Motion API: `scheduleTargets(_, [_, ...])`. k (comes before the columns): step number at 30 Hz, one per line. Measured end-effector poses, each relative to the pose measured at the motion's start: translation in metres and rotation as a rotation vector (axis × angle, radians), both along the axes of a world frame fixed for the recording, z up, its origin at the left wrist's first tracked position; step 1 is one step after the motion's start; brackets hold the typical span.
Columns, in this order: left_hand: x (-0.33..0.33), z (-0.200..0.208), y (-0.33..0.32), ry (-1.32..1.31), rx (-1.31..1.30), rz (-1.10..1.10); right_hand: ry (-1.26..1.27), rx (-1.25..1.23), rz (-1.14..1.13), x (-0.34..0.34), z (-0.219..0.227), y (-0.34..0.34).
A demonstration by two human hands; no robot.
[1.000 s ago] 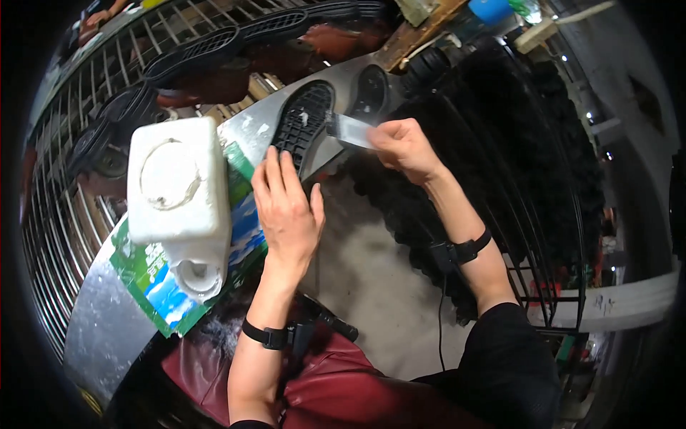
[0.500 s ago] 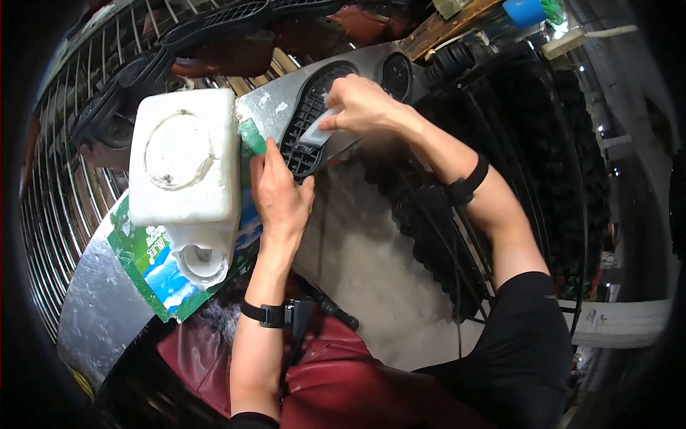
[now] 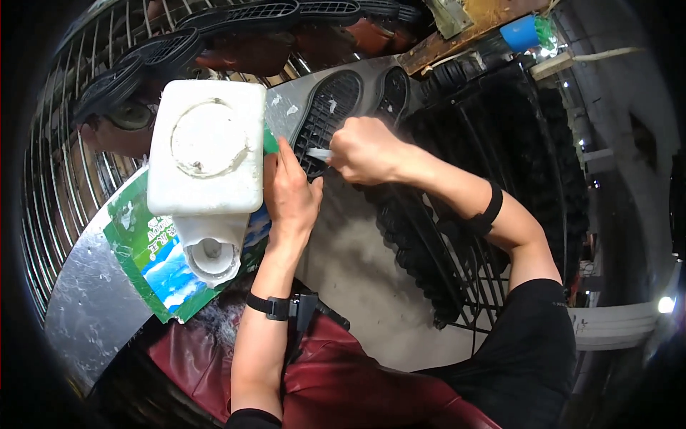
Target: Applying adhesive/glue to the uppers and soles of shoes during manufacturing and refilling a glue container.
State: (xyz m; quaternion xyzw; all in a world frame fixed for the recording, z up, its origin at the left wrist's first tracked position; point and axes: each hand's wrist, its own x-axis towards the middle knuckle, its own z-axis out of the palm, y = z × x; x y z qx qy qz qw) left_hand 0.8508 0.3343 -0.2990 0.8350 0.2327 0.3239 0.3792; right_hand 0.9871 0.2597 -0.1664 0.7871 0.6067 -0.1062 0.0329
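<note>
A black shoe sole (image 3: 336, 94) lies on the metal bench with its open grid of ribs facing up and white smears on it. My left hand (image 3: 291, 196) grips its near end, index finger along the left edge and thumb at the near rim. My right hand (image 3: 368, 151) is a fist round a pale, flat, brush-like tool (image 3: 319, 153). The tool's tip lies over the ribs at the sole's near part; whether it touches cannot be made out. Beyond the right hand lies a second black sole (image 3: 392, 93), also with white marks.
A white plastic jug (image 3: 207, 193) with its spout cut open lies on a green and blue sheet (image 3: 171, 279), left of my left hand. Brown shoes with black soles (image 3: 250, 53) line the wire rack (image 3: 57, 114). Bundled black material (image 3: 493, 129) stands right. A dark red apron (image 3: 343, 386) covers my lap.
My right hand has moved down and slightly right, turning the tool nearly level over the sole's near end. My left hand keeps its hold. The jug appears further right in the view.
</note>
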Motion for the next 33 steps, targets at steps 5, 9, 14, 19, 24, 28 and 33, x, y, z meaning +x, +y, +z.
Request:
scheduleTargets(5, [0.007,0.003,-0.004,-0.073,-0.040,0.002,0.176,-0.109,-0.171,0.095,0.002,0.003])
scheduleTargets(9, [0.003,0.003,-0.006,-0.004,-0.005,-0.005,-0.007,-0.048,-0.170,0.089,-0.004,0.001])
scheduleTargets(14, [-0.001,-0.006,0.001,-0.080,-0.022,0.028,0.085,-0.023,-0.071,-0.007,-0.001,0.000])
scheduleTargets(19, [-0.002,-0.003,-0.006,-0.075,0.003,-0.013,-0.179,-0.066,-0.339,0.069,0.006,-0.009])
scheduleTargets(24, [-0.002,0.001,-0.002,-0.008,0.005,0.007,-0.466,0.116,-0.300,0.093,0.033,-0.031])
scheduleTargets(28, [-0.009,0.012,-0.005,0.016,0.021,-0.022,0.033,0.419,-0.341,0.056,0.044,-0.060])
scheduleTargets(33, [-0.009,0.008,-0.013,-0.032,0.090,-0.025,0.962,0.632,-0.595,-0.011,0.038,-0.096])
